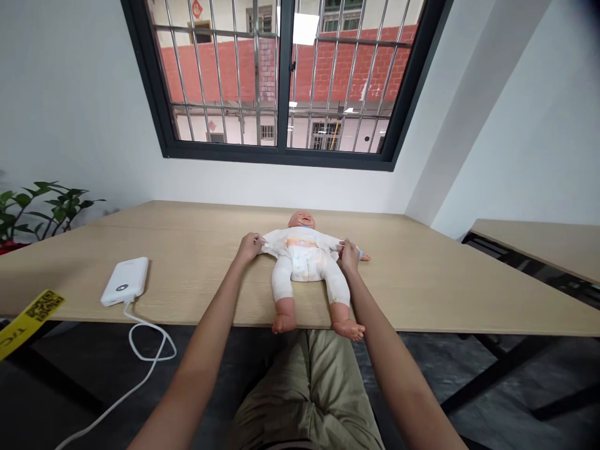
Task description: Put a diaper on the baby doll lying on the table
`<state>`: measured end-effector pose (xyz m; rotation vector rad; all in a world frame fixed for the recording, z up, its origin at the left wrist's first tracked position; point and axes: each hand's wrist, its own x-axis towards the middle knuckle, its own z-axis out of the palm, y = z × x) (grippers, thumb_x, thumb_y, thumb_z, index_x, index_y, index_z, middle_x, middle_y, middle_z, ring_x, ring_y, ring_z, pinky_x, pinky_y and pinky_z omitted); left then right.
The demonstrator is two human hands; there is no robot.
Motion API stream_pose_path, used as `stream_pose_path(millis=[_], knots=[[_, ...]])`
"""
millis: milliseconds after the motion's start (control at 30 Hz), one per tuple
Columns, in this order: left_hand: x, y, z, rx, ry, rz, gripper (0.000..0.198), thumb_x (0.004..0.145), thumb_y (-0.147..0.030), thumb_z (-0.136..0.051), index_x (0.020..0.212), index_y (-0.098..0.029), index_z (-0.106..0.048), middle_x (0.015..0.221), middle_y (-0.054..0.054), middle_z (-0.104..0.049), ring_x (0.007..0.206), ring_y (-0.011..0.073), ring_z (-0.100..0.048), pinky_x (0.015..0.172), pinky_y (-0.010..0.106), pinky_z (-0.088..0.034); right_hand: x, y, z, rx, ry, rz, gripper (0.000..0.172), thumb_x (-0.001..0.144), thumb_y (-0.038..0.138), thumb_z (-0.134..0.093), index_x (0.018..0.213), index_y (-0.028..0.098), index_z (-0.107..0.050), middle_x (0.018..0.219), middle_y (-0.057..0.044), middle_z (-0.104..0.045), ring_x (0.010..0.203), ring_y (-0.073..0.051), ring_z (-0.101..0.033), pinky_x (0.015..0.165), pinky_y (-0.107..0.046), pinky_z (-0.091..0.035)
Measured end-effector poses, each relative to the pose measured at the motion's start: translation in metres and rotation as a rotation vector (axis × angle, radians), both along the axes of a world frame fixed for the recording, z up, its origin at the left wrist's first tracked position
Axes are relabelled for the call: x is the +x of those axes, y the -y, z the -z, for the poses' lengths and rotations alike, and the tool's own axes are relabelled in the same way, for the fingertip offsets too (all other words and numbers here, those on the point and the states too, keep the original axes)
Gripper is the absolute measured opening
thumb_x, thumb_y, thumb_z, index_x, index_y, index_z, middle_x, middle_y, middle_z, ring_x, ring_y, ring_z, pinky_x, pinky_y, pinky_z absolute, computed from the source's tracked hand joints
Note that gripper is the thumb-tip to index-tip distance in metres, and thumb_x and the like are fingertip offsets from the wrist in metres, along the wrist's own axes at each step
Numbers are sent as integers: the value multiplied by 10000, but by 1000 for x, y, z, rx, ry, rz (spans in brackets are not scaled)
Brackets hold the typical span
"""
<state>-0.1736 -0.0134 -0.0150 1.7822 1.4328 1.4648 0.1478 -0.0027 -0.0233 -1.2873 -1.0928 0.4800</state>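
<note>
A baby doll (304,253) lies on its back on the wooden table, head toward the window and bare feet at the front edge. It wears a white top, and a white diaper (307,265) sits around its hips. My left hand (250,245) is closed on the end of the doll's white sleeve (272,239) at the left, and the doll's hand on that side is hidden. At the right, my right hand (348,256) pinches the other sleeve near its cuff. Beyond my fingers, the doll's hand (365,257) shows, with a light blue band at the wrist.
On the table (197,281) at the left lies a white power bank (125,281), its white cable (154,359) hanging off the front edge. A leafy plant (42,209) stands far left, near a yellow tag (30,322). A barred window (281,156) is ahead.
</note>
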Motion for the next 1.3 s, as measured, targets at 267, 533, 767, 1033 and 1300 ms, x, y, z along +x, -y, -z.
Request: stream_pose_path(millis=[267,533,767,1033,1300], knots=[[18,15,-15,-141,444,160,257,560,-316,-761,686,-185,-579,697,17,-657,642,147,-599,601,258,-475,-2,0,8,-28,-53,-29,302,964,394,-520,1092,138,-617,1055,-69,-633,894,-162,-624,789,-340,-543],[62,21,-25,36,312,248,191,640,-244,-637,683,-213,-453,626,-55,-490,595,115,-492,574,227,-391,-8,2,3,23,-48,-83,304,940,403,-560,1064,135,-627,1041,-60,-640,910,-180,-621,807,-350,-536],[82,27,-24,196,78,253,147,738,-237,-582,731,-213,-437,705,-42,-454,656,124,-463,638,239,-377,-13,3,5,68,25,-201,342,908,444,-503,710,187,-610,680,-67,-622,752,-201,-572,695,-296,-462],[74,21,-19,155,159,252,98,726,-228,-610,749,-197,-520,698,-35,-520,637,125,-503,608,230,-383,-34,16,-41,295,277,-323,251,811,415,-584,849,180,-663,927,-63,-683,851,-184,-598,806,-305,-458],[67,22,-20,256,204,-43,51,778,-196,-590,751,-189,-547,757,4,-600,744,157,-584,682,253,-438,-82,31,-54,61,1133,-533,319,886,399,-590,1117,206,-695,1177,-94,-663,1103,-256,-578,921,-350,-416]])
